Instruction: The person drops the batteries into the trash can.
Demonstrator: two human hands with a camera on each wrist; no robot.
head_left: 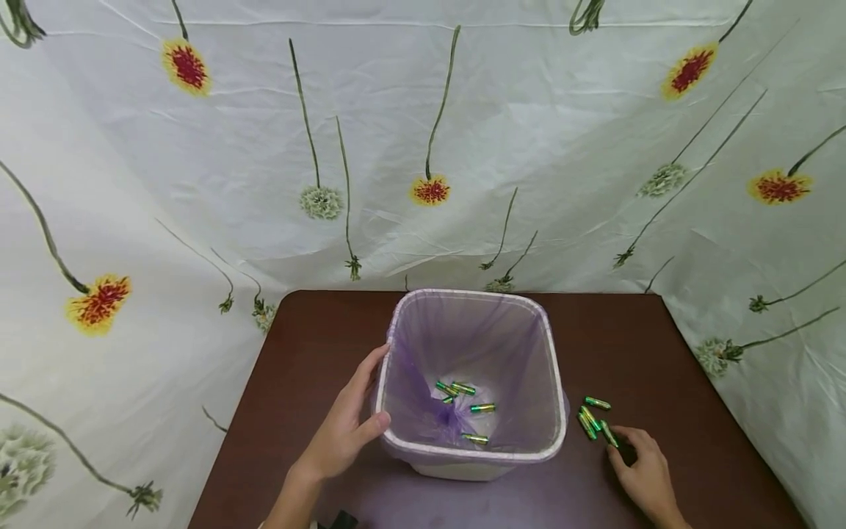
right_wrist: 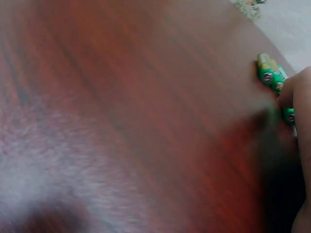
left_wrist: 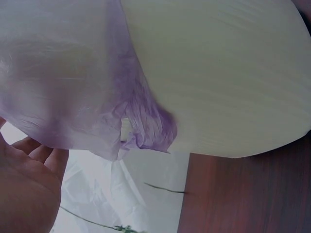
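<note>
A square white trash bin (head_left: 485,470) lined with a thin purple bag (head_left: 413,330) stands on the table. Inside, at its bottom, lie several green-and-gold batteries (head_left: 482,408). My left hand (head_left: 344,426) holds the bin's left side, thumb over the front-left of the rim and fingers farther back along it. In the left wrist view, its fingers (left_wrist: 41,153) pass behind the liner's edge. To the right of the bin, my right hand (head_left: 641,463) pinches one battery (head_left: 609,433) between thumb and fingers. Other batteries (head_left: 587,425) lie right beside it.
Dark reddish-brown wood forms the tabletop (head_left: 317,345), with its right edge slanting down past my right hand. A white cloth (head_left: 264,147) printed with flowers hangs behind and at both sides. A small black object (head_left: 344,520) shows beside my left wrist.
</note>
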